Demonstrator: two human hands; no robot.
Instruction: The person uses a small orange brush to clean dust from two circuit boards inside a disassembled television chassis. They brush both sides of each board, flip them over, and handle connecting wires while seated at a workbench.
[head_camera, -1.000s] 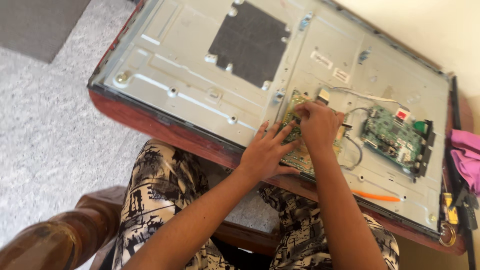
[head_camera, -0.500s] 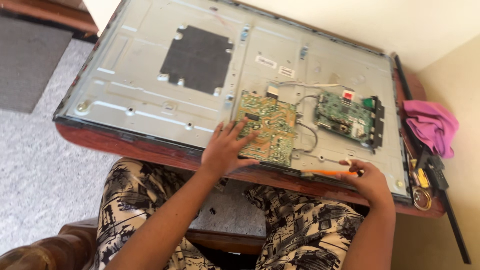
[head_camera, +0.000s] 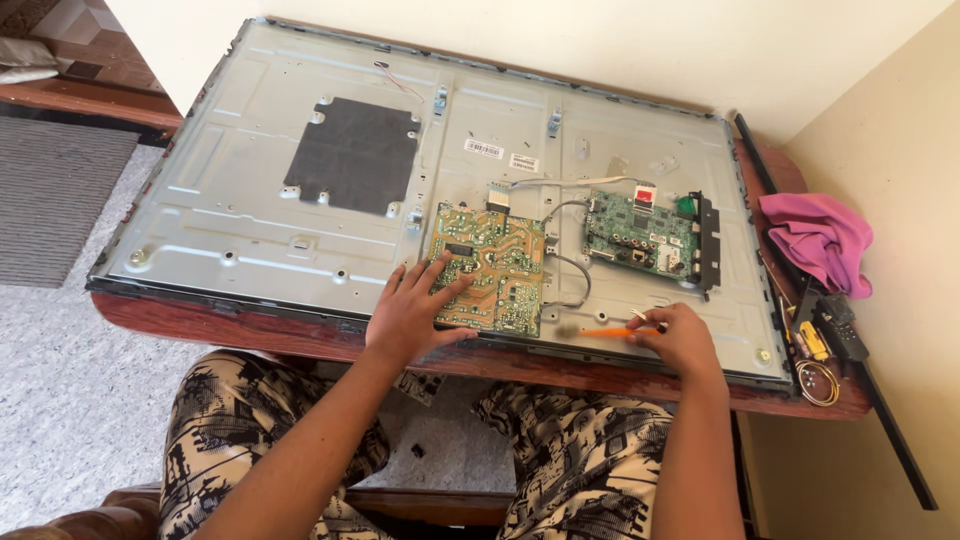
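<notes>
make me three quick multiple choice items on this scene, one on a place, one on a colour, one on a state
1. Where does the left hand rest?
A. on the tan circuit board
B. on the pink cloth
C. on the dark square pad

2. What colour is the thin tool under the right hand?
A. blue
B. orange
C. white

3. How does the metal back panel lie?
A. standing upright against the wall
B. flat on the wooden table
C. folded in half

Answers:
1. A, its fingers lie spread on the tan circuit board.
2. B, the orange tool shows beside the fingertips.
3. B, the metal back panel lies flat on the wooden table.
</notes>
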